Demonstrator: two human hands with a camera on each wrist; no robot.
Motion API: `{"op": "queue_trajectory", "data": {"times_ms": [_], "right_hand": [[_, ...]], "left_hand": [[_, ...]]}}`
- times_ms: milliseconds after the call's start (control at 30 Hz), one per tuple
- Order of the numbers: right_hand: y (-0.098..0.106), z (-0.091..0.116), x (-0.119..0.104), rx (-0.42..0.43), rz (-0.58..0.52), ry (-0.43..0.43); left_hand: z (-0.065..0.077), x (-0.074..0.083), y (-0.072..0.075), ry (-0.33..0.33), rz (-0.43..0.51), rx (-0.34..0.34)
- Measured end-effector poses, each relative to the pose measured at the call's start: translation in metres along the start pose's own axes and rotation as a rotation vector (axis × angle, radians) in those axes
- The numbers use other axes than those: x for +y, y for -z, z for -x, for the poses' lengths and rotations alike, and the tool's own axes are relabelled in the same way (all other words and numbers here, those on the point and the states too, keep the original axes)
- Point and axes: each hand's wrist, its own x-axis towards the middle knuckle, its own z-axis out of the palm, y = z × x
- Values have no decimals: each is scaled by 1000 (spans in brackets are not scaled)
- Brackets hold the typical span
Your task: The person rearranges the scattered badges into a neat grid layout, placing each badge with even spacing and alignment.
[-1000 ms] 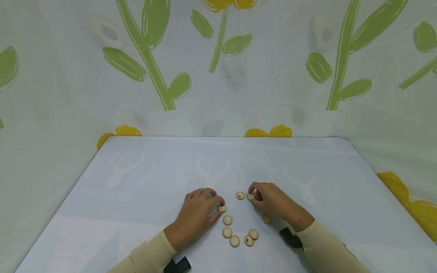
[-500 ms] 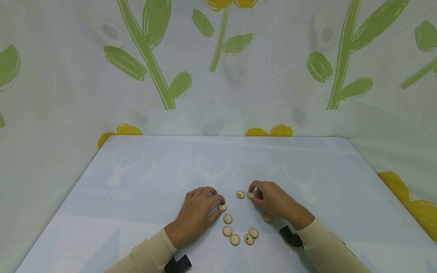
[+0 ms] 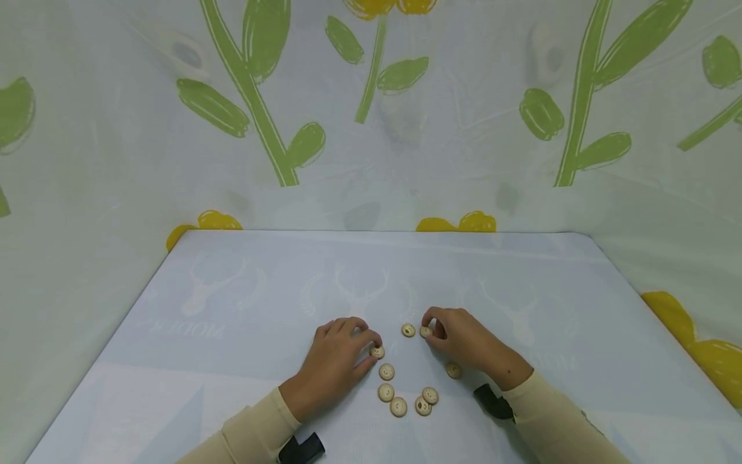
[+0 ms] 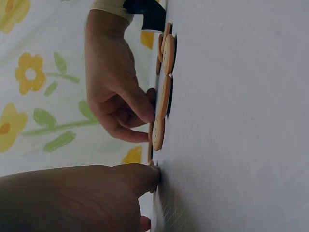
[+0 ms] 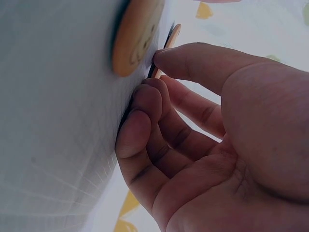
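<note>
nine pale buttons (image 3: 386, 372) lie in a loose ring on the table (image 3: 261, 283), two of them in the person's grip. the left hand (image 3: 332, 364) has a narrow grip, thumb and forefinger pinching one button (image 3: 377, 352) at the ring's left side. the right hand (image 3: 464, 338) pinches narrowly too, thumb and forefinger on another button (image 3: 426, 332) at the far side, the remaining fingers curled low by the table. just left of that one, apart from it, lies a free button (image 3: 408, 330). from the left hand's button a short row runs toward the person and bends right to a low button (image 3: 399, 406). near its end sits a close pair (image 3: 423, 406), seemingly overlapping, though which is on top is hard to tell. a lone button (image 3: 454, 370) lies just beside the right wrist. they look wooden, so i would judge them light, stiff and hard to break, with smooth faces that may skid. being thin and flat, they give little to grab: the rim is the place, from two opposite sides, fingertips low. sliding seems easier than lifting, and pressing one edge could tip a button. the pair wants care, since nudging one would likely shift both.
</note>
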Motion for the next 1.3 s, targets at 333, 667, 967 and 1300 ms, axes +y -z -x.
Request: {"op": "queue_trajectory", "data": {"times_ms": [333,667,967,1300], "right_hand": [[3,2,2,-9,-42,12],[15,6,8,-101,-73,84],[29,12,15,-211,-77,178],[37,16,20,-294,-88,181]], "left_hand": [[0,0,0,-7,-6,7],[1,-1,-1,-8,2,8],[2,-2,-1,-2,-1,6],[1,-1,-1,-10,3,16]]}}
